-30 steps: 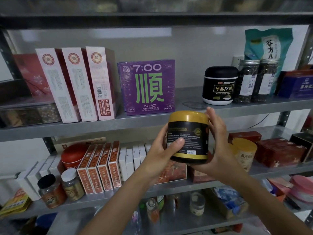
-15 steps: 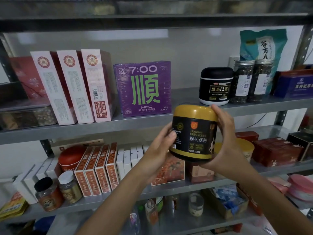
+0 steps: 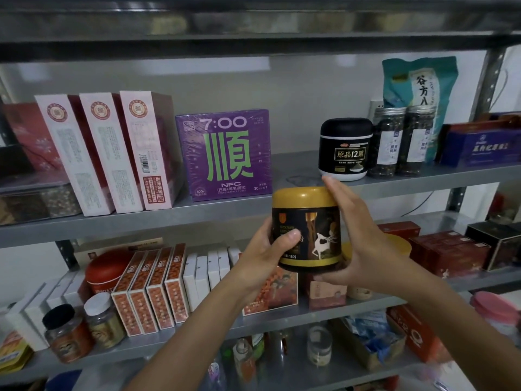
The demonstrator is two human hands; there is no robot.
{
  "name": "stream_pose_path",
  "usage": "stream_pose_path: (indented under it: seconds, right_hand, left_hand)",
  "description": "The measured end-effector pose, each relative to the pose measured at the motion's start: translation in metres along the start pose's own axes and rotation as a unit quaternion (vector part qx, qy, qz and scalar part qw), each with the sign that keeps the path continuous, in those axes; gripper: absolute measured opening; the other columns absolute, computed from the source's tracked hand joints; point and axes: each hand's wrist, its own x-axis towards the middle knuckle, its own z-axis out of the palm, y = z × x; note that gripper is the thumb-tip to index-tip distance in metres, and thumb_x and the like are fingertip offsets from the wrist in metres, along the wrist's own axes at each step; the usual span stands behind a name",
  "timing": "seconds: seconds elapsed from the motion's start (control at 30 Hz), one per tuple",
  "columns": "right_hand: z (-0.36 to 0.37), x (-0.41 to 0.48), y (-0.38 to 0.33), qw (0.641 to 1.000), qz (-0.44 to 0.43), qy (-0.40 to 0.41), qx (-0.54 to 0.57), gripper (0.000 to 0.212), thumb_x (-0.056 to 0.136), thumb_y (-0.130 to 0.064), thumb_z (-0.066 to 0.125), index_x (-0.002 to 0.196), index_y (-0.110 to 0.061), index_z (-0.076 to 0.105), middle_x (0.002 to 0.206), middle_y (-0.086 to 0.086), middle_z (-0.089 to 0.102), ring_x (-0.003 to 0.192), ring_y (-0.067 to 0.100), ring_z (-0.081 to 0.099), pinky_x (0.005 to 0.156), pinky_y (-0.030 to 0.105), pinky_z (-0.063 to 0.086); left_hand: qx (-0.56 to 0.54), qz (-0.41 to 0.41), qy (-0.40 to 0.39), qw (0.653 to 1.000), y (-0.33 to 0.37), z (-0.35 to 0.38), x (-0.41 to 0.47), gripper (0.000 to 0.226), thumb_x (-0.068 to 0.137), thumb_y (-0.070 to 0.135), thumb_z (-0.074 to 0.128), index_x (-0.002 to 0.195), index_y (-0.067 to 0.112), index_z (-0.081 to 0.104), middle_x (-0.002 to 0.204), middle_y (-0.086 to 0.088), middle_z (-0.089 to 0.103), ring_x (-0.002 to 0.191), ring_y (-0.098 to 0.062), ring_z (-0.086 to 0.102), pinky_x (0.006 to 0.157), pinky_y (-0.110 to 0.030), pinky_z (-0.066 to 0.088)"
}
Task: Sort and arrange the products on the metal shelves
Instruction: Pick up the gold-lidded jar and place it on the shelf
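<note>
As the left hand grips the jar, lettering looks partly hidden.

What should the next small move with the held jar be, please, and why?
Probably lift the jar onto the bare stretch of shelf between the purple box and the black tub: the left hand grips it, the right hand steadies it, just below that gap.

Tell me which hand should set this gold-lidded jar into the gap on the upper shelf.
Left, probably. The left hand grips the jar, thumb across its label, while the right hand only lies flat against its side. The gap sits just above.
</note>
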Motion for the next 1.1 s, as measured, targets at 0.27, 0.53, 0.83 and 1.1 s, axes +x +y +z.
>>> stream_pose_path:
  seconds: [0.27, 0.53, 0.83, 1.1]
  right_hand:
    - [-0.024, 0.001, 0.003, 0.996, -0.007, -0.016, -0.085, 0.129, 0.055, -0.062, 0.078, 0.154, -0.029, 0.001, 0.156, -0.02, 0.006, 0.147, 0.005, 0.01, 0.118, 0.055, 0.024]
    - [-0.025, 0.01, 0.021, 0.992, -0.015, 0.026, -0.123, 0.124, 0.05, -0.049, 0.085, 0.15, -0.019, 0.019, 0.148, -0.004, 0.025, 0.136, 0.014, 0.029, 0.107, 0.032, 0.031]
    - [-0.019, 0.065, 0.056, 0.974, 0.008, 0.097, -0.206, 0.126, 0.045, -0.035, 0.096, 0.147, -0.005, 0.029, 0.147, 0.014, 0.037, 0.135, 0.029, 0.035, 0.113, 0.037, 0.029]
    - [-0.002, 0.109, 0.079, 0.959, 0.012, 0.055, -0.277, 0.125, 0.043, -0.034, 0.097, 0.146, -0.002, 0.033, 0.147, 0.016, 0.04, 0.136, 0.033, 0.036, 0.12, 0.045, 0.01]
  left_hand:
    - [0.017, 0.021, -0.013, 1.0, 0.003, 0.015, 0.017, 0.088, 0.056, 0.07, 0.076, 0.129, 0.028, 0.051, 0.118, 0.004, 0.068, 0.111, -0.014, 0.065, 0.086, -0.028, 0.054]
    - [0.063, 0.071, 0.003, 0.995, 0.001, 0.016, 0.03, 0.076, 0.071, 0.066, 0.069, 0.134, 0.033, 0.043, 0.125, 0.01, 0.061, 0.115, -0.006, 0.06, 0.087, -0.021, 0.051]
    - [0.699, 0.213, 0.197, 0.654, -0.047, -0.038, 0.059, 0.072, 0.098, 0.058, 0.02, 0.155, 0.014, 0.011, 0.162, -0.007, 0.012, 0.15, -0.021, 0.008, 0.122, -0.043, 0.015]
    - [0.805, 0.205, 0.242, 0.502, -0.087, -0.067, 0.085, 0.089, 0.093, 0.066, 0.027, 0.156, 0.012, -0.006, 0.163, -0.01, -0.012, 0.15, -0.027, -0.009, 0.121, -0.042, -0.002]
